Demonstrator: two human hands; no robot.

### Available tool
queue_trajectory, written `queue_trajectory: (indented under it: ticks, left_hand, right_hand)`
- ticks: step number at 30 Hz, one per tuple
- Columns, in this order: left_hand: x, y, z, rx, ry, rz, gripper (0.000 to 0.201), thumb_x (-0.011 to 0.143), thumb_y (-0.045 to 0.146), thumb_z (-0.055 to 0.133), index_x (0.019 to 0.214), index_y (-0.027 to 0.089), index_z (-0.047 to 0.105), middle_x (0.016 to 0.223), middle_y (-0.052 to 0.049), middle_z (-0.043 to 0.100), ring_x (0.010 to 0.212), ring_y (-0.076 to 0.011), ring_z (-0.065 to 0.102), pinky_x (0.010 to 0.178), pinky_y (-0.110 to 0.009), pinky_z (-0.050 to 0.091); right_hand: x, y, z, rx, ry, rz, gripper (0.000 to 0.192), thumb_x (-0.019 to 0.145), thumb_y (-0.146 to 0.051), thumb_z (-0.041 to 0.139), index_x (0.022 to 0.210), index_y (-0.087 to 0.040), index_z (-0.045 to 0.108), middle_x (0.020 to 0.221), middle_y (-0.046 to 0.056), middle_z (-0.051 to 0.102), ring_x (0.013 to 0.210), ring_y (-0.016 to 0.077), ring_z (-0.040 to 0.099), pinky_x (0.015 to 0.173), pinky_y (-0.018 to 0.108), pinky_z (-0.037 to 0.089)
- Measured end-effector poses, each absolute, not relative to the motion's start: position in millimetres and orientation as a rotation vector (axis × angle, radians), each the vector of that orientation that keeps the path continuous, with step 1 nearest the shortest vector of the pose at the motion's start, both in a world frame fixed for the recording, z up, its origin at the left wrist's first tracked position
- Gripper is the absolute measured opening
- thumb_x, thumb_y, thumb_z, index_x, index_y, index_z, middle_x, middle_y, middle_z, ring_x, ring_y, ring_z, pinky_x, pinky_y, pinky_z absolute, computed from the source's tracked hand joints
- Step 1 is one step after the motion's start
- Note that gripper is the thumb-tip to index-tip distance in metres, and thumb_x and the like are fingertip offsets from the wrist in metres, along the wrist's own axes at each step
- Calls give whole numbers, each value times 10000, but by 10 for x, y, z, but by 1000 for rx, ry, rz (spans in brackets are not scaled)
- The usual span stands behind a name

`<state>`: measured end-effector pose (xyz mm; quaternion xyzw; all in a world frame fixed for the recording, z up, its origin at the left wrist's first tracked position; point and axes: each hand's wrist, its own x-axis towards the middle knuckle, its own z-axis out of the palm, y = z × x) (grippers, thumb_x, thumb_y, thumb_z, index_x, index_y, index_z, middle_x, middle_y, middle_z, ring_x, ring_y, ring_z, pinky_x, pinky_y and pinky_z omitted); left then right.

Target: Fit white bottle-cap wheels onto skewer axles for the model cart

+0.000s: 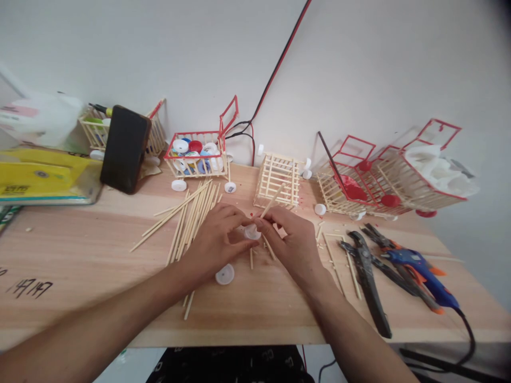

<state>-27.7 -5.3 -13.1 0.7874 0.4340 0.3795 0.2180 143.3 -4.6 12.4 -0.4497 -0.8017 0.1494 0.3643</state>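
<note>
Head view: left hand [217, 236] pinches a white bottle cap [252, 232] mid-surface | right hand [291, 239] grips a thin wooden stick [273, 200] at the cap | cap looks light and slick, take it by the rim; stick looks brittle, hold it low | one more loose cap [225, 274] lies by the left wrist; two pliers [369, 271]; one glue gun [419, 271]

A plain white wall [399, 69] stands behind the pale wooden surface [80, 255], evenly lit with soft shadows. A red and a black cable [279, 64] run slantwise down the wall to the surface's back edge. Dark handwritten marks [30, 287] sit at the surface's near left. Beneath the surface's front edge, dark patterned fabric [227, 364] shows.
</note>
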Motion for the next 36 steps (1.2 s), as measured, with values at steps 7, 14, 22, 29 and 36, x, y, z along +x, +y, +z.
queue_trajectory:
  ticks: [7,14,22,29,36]
  left_hand:
    - [-274,-51,-132,2183,1201,1045,217,751,333,693,919,203,652,932,-26,620,937,-195,524,845,-352,406]
    - [-270,-56,-132,2169,1205,1044,218,751,338,691,925,212,650,935,-26,620,945,-203,522,847,-364,409]
    - [-276,-49,-133,2175,1197,1071,212,741,343,699,910,220,658,924,-21,627,930,-203,527,840,-369,416]
    - [-275,-48,-132,2174,1193,1057,210,744,320,699,919,211,657,936,-25,623,940,-200,526,848,-361,412]
    - [-280,-42,-141,2171,1187,1072,223,751,338,691,935,219,654,937,-30,625,935,-207,528,841,-374,422]
  right_hand:
    - [1435,-40,121,-1154,-2063,378,159,878,-259,540,743,-190,589,718,2,616,659,123,519,626,254,377]
    - [1435,-41,125,-1160,-2064,385,165,879,-267,533,741,-195,587,722,3,620,660,124,521,628,258,387]
    - [1429,-41,124,-1166,-2062,375,156,877,-261,536,746,-196,592,715,0,615,658,123,522,628,258,388]
    - [1436,-43,125,-1170,-2065,377,155,882,-259,534,756,-193,594,726,3,617,670,124,524,630,260,386]
    - [1438,-39,115,-1181,-2065,359,169,881,-277,533,749,-196,599,709,3,616,660,128,528,627,261,391]
